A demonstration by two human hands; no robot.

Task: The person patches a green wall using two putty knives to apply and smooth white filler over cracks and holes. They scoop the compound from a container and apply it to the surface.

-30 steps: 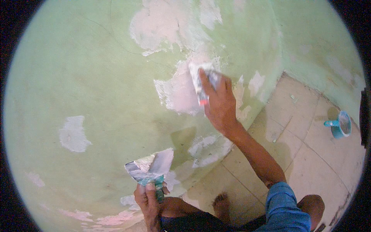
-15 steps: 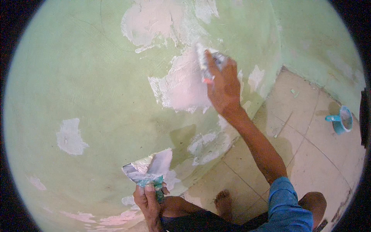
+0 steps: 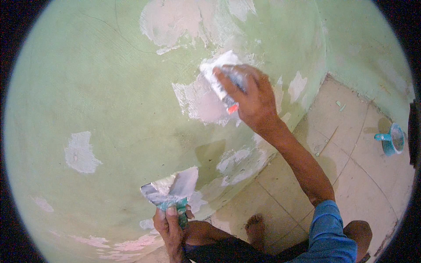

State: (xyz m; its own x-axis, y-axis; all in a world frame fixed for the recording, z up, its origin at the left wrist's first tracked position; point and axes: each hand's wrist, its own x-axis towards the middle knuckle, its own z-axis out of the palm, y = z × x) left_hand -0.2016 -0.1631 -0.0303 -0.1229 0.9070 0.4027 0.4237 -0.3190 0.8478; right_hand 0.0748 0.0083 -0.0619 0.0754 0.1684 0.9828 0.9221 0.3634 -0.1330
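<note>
My right hand (image 3: 254, 94) grips a putty-smeared scraper (image 3: 221, 74) with an orange-red end, pressed against a pinkish-white filler patch (image 3: 206, 98) on the green wall (image 3: 127, 101). The scraper is slightly blurred. Lower down, my left hand (image 3: 171, 223) is wrapped round the green handle of a putty knife (image 3: 183, 183). Its wide blade points up, with a lump of pale filler on it, and stays in front of the wall.
More filler patches mark the wall, one large one (image 3: 175, 22) above and a small one (image 3: 82, 152) at left. On the tiled floor (image 3: 280, 197) at right stand a blue-green mug (image 3: 391, 140) with a handle and a thin stick (image 3: 329, 141). My bare foot (image 3: 255, 228) rests near the wall.
My right hand's scraper has turned and shifted left and slightly down over the filler patch. My left hand holds the putty knife in nearly the same place.
</note>
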